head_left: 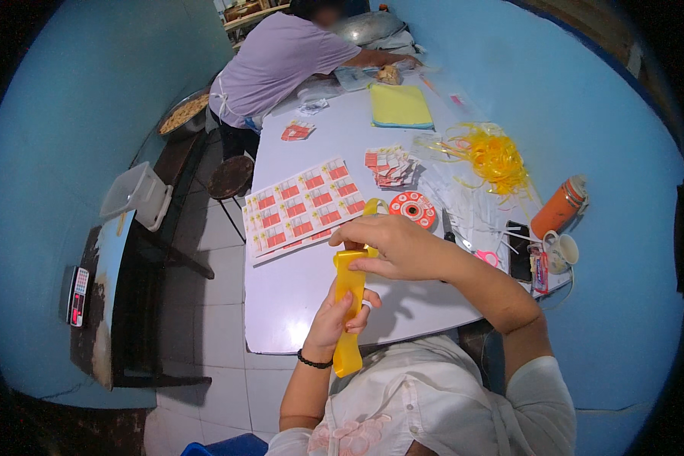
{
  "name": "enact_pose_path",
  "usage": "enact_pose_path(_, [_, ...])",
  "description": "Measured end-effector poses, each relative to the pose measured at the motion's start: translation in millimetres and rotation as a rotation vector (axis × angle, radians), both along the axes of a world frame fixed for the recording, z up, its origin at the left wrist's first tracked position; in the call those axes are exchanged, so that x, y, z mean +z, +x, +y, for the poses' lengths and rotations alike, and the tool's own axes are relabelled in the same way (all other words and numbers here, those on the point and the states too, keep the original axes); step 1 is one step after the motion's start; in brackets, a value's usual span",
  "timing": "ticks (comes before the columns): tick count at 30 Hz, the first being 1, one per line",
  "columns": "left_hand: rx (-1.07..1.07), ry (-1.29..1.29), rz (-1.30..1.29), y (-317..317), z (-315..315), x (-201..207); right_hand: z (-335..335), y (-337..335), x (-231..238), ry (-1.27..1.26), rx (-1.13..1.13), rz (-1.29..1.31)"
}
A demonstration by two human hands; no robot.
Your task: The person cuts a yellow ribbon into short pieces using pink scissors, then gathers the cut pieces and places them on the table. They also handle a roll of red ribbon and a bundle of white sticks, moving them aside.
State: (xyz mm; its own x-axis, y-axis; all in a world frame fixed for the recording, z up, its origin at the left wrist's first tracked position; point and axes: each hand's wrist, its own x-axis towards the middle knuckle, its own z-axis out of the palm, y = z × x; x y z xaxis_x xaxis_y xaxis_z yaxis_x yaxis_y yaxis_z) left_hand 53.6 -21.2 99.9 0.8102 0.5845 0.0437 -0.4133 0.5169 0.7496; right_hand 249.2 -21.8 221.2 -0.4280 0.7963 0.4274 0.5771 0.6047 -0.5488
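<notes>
Past your left hand [333, 319] you have a white table [281, 311]; left of that hand, tiled floor [222, 334], a round stool [230, 176]; blue walls [61, 175] both sides.

The yellow ribbon [349, 304] looks smooth and glossy, though whether it is satin or plastic I cannot tell; the heap of yellow strips [498, 161] has a similar shine; the printed sheets [302, 207] are of smooth paper or thin card; the desk [285, 311] has a smooth surface with soft gloss; the tub [135, 194] is of translucent plastic; the white shirt [410, 403] is of matt cloth; the floor [224, 285] is of smooth tiles.
</notes>
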Motion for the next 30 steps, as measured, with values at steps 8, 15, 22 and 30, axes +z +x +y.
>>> enact_pose_path(8, [0.868, 1.140, 0.545, 5, -4, 3, -14, -9, 7, 0.586, -0.154, -0.158])
enact_pose_path(15, [0.222, -0.297, -0.185, 8, -12, 22, -49, -38, -38, 0.674, 0.035, -0.392])
enact_pose_path(22, [0.375, -0.331, -0.267, -3, 34, 22, -76, -52, -74, 0.380, 0.293, -0.203])
enact_pose_path(30, [0.307, -0.228, -0.081, 4, 29, -6, -64, -38, -62, 0.145, 0.216, -0.280])
